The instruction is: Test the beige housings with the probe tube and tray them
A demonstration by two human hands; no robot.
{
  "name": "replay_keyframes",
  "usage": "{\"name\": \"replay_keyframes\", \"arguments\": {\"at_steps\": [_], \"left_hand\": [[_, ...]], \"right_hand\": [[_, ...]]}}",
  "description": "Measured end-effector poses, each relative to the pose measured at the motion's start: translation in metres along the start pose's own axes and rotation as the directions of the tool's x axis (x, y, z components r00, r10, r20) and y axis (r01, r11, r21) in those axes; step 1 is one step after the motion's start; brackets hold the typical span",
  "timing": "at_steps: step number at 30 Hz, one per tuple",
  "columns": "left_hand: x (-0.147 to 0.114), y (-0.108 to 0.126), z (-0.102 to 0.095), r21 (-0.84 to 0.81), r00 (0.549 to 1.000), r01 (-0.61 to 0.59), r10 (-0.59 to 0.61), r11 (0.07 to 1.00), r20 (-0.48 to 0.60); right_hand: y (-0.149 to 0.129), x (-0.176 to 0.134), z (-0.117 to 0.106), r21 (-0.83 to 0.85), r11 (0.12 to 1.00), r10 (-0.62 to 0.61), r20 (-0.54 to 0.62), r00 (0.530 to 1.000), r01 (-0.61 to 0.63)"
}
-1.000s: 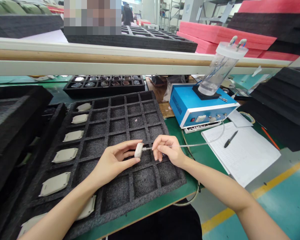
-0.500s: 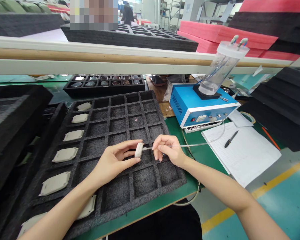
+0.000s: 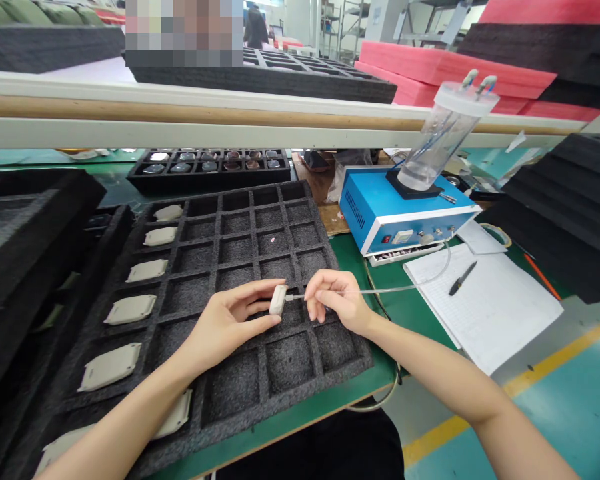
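Observation:
My left hand (image 3: 233,320) holds a small beige plastic case (image 3: 278,300) on edge between thumb and fingers. A thin clear tube (image 3: 387,291) meets the case's right side through a small pale tip. My right hand (image 3: 337,299) is closed with thumb and finger around this tube, just right of the case. Both hands are above a black foam tray (image 3: 287,367) with square compartments. Similar beige cases (image 3: 130,309) lie in its left column, and another is partly hidden under my left forearm.
A blue machine (image 3: 410,210) bearing a clear cylinder (image 3: 443,137) stands at the back right, with the tube running to its front. Papers (image 3: 500,307) and a black pen (image 3: 463,278) lie beside it. Stacked black foam (image 3: 35,200) is on the left. A shelf rail (image 3: 230,130) crosses behind.

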State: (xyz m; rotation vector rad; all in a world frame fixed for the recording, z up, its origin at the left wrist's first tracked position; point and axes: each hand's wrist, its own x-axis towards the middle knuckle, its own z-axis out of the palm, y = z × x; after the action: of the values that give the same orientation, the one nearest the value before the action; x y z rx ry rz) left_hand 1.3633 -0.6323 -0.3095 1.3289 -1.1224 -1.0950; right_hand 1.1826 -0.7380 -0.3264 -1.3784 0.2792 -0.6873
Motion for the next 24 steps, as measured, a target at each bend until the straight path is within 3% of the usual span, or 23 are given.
{"name": "replay_keyframes", "arguments": {"at_steps": [24], "left_hand": [[0.0000, -0.0020, -0.0011, -0.029, 0.999, -0.049, 0.049, 0.998, 0.009]], "right_hand": [[-0.0001, -0.0001, 0.0002, 0.050, 0.999, 0.006, -0.010, 1.000, -0.006]]}}
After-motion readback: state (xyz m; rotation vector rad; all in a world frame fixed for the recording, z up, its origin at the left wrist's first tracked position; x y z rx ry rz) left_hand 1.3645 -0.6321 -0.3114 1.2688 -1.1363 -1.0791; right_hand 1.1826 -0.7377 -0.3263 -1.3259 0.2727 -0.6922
